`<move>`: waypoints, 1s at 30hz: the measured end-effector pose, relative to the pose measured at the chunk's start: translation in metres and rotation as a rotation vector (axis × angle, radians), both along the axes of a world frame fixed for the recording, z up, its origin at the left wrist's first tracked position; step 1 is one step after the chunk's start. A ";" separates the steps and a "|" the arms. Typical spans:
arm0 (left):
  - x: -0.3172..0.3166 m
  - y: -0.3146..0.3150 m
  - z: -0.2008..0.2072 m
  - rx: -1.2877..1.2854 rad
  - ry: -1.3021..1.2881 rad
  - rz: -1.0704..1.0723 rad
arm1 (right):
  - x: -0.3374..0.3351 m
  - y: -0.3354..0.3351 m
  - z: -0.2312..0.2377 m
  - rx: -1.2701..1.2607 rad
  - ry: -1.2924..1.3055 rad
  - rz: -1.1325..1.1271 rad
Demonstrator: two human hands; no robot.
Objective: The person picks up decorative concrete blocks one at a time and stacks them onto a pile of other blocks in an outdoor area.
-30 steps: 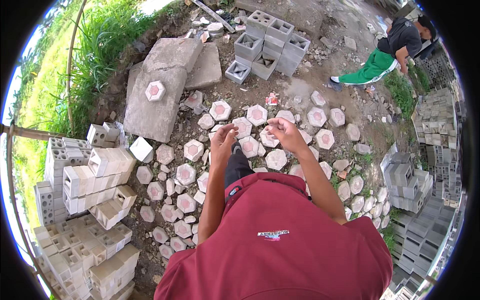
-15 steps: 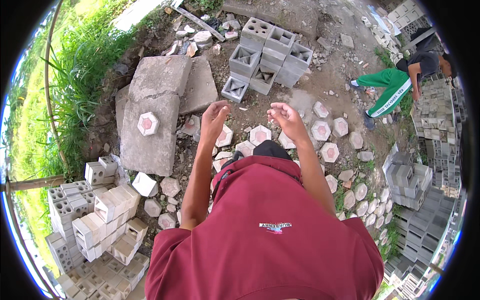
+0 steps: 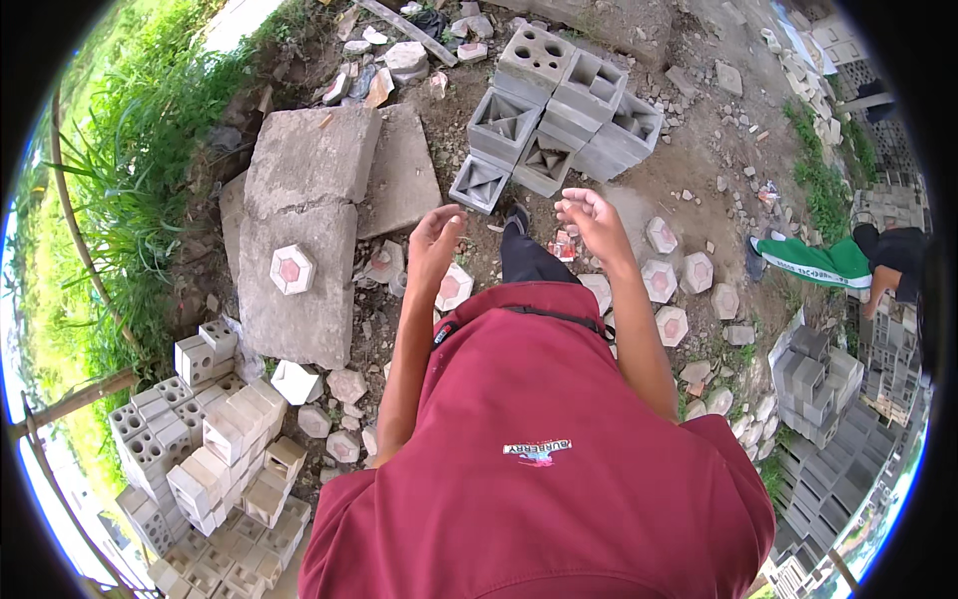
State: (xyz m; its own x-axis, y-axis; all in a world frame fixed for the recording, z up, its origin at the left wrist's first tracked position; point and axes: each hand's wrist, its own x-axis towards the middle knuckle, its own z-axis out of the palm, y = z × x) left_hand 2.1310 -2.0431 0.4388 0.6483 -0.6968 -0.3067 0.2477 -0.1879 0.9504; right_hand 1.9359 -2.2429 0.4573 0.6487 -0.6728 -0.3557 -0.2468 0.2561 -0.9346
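My left hand (image 3: pixel 435 243) is raised in front of me, its fingers loosely bent and the thumb apart, with nothing in it. Level with it, my right hand (image 3: pixel 599 226) is half curled in the same loose way and also bare. Beyond both hands stands a stack of grey hollow concrete blocks (image 3: pixel 547 123), some with round holes, others with angled inner walls. Left of my left hand, a hexagonal paver (image 3: pixel 292 270) with a pink centre lies on a cracked concrete slab (image 3: pixel 299 170). More hexagonal pavers (image 3: pixel 660 281) lie on the dirt beside my right forearm.
Pale hollow blocks (image 3: pixel 236 419) are piled at the lower left, beside grass (image 3: pixel 170 130). Rubble (image 3: pixel 406 60) lies at the far left. Grey blocks (image 3: pixel 813 374) are stacked at the right. A person in green trousers (image 3: pixel 813 262) is bent over near them.
My leg has come forward toward the block stack, which now appears nearer. The person in green has shifted right and lower in view. Both hands keep nearly the same loose pose.
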 end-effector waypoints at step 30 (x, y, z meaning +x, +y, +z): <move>0.259 -0.373 -0.366 0.651 -0.516 -0.310 | 0.258 -0.273 -0.401 -0.353 0.659 -0.021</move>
